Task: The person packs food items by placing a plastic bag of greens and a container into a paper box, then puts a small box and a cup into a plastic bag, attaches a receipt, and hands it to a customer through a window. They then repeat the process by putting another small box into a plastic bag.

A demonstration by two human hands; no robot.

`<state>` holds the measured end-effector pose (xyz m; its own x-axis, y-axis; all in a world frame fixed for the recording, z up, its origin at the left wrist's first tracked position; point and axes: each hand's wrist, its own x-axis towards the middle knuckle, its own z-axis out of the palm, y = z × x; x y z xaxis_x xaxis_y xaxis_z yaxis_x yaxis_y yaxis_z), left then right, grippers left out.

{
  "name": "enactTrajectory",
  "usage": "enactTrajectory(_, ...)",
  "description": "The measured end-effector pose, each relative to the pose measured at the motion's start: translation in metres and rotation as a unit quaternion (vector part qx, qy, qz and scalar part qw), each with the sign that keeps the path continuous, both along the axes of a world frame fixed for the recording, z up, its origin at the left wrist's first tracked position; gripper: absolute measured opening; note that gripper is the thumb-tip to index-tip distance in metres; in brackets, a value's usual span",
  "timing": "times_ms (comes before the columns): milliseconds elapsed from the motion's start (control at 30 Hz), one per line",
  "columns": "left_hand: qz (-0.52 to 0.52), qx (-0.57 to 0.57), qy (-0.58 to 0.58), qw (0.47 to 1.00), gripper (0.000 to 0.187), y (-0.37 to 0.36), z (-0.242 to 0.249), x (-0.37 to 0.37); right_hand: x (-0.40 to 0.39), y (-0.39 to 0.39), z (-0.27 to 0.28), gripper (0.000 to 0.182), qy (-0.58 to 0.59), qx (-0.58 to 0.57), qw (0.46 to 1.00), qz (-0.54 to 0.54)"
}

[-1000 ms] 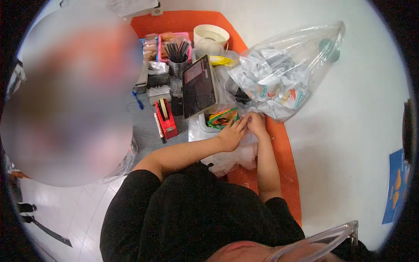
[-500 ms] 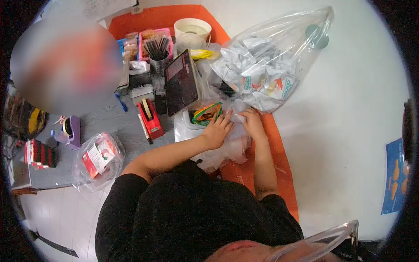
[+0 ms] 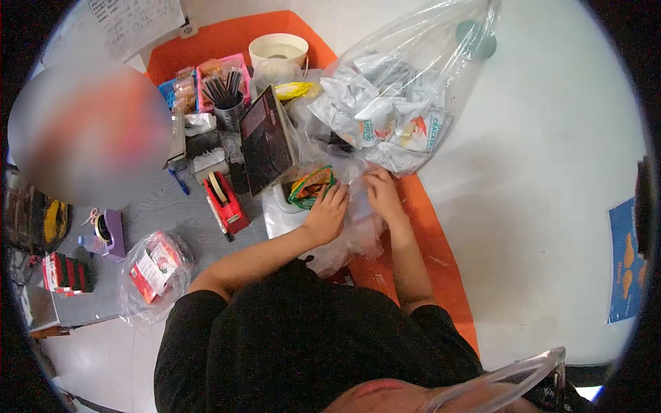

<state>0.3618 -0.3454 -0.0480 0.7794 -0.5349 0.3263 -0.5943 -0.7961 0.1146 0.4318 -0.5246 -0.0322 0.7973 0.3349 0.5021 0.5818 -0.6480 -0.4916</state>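
From where I'm standing, the two hands are apart but close, working just in front of the person's chest. The left hand (image 3: 327, 217) lies with its fingers stretched forward along the near edge of a green-and-orange packet (image 3: 310, 188), which sits just beyond and to the left of those fingertips, partly over a white tub (image 3: 277, 196). The right hand (image 3: 384, 196) has its fingers bent at some clear plastic (image 3: 359, 233); I can't tell whether they are pinching it, nor whether the left hand grips the packet or only rests on it. That plastic bunches up between the hands and down toward the person's front. Right beyond the left hand a tablet (image 3: 267, 141) leans upright, and past it stand a cup (image 3: 229, 114) of dark sticks and a white bucket (image 3: 278, 49). Just beyond the right hand is a big clear bag stuffed with silver packets (image 3: 415, 132). Left of the left hand, on the grey counter (image 3: 153, 212), I see a red tape dispenser (image 3: 227, 204) with a marker (image 3: 222, 224) alongside, a blue pen (image 3: 179, 182), and, well apart, a plastic-wrapped bundle (image 3: 155, 270) and a purple dispenser (image 3: 114, 235).
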Motion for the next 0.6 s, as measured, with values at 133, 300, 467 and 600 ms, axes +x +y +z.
enactTrajectory(133, -0.001, 0.000, -0.004, 1.000, 0.056, 0.001, -0.005, 0.000, -0.014, 0.001, 0.023, 0.010, 0.000, -0.187, 0.980, 0.064)
enactTrajectory(300, -0.004, -0.015, 0.001, 1.000, 0.058, 0.003, 0.005, -0.001, -0.015, 0.005, 0.037, 0.014, -0.021, -0.185, 0.980, 0.070)
enactTrajectory(467, 0.007, 0.008, 0.065, 0.998, 0.059, 0.000, 0.006, 0.007, -0.022, -0.004, 0.028, 0.010, 0.093, -0.026, 0.994, 0.051)
enactTrajectory(600, 0.024, 0.011, 0.081, 0.996, 0.060, -0.001, 0.010, 0.008, -0.060, -0.008, 0.092, 0.009, -0.008, 0.069, 0.998, 0.008)
